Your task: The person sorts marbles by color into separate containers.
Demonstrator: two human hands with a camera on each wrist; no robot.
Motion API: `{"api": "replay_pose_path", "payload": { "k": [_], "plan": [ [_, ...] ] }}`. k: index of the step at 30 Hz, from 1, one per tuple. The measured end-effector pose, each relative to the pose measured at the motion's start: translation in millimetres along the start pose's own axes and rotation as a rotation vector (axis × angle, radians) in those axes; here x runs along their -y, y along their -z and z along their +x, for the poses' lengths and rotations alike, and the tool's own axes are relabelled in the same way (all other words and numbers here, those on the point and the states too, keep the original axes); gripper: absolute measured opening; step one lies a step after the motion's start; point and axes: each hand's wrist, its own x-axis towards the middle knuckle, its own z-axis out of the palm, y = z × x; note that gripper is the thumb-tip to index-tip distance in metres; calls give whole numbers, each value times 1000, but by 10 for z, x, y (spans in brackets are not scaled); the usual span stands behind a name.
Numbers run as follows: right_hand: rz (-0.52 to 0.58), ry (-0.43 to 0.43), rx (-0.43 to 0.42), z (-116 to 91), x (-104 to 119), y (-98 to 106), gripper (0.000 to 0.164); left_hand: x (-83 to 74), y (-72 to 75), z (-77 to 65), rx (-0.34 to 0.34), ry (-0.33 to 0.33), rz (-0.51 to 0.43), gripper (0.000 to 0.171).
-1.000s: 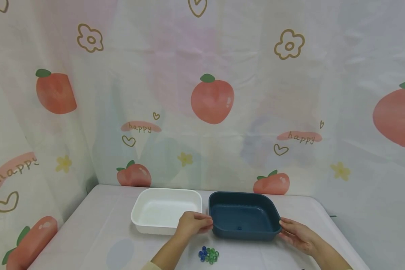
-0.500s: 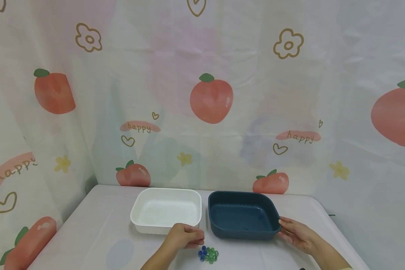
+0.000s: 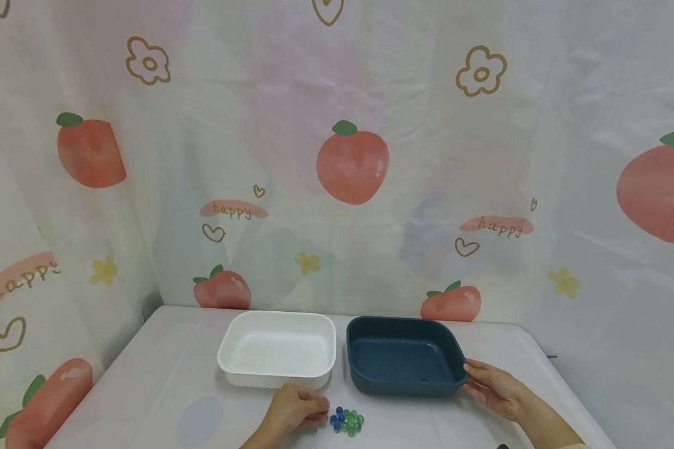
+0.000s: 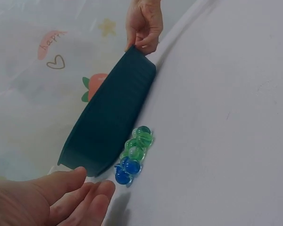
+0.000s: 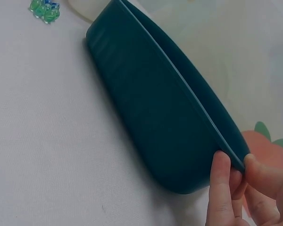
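My right hand (image 3: 497,391) pinches the right rim of a dark blue plastic basin (image 3: 407,388) between thumb and fingers, as the right wrist view also shows. Inside the basin, near its front right, a small dark spot (image 3: 424,380) looks like a blue marble. On the table, in front of the gap between the basins, sits a tight cluster of blue and green glass marbles (image 3: 347,422). My left hand (image 3: 294,408) is just left of the cluster. In the left wrist view its thumb and fingers stand apart with nothing between them, close to the blue marbles (image 4: 127,170).
A white basin (image 3: 275,380) stands left of the dark blue one, with a narrow gap between them. Both are near the back of the white-covered table (image 3: 163,374). A patterned curtain (image 3: 354,262) hangs behind and at the sides.
My left hand has left the dark blue basin's left side and moved down and left to beside the marbles. The dark spot in the basin has shifted right. My right hand keeps its hold.
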Motion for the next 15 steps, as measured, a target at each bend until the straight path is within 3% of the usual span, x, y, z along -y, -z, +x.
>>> {"api": "replay_pose_path", "payload": {
  "k": [8,15],
  "plan": [
    [-16,-2,-19,12,2,-5,68,55,-86,-15,-54,-28,127,9],
    [-10,10,27,8,-3,27,53,41,-142,-35,-92,-65,176,11]
  ]
}}
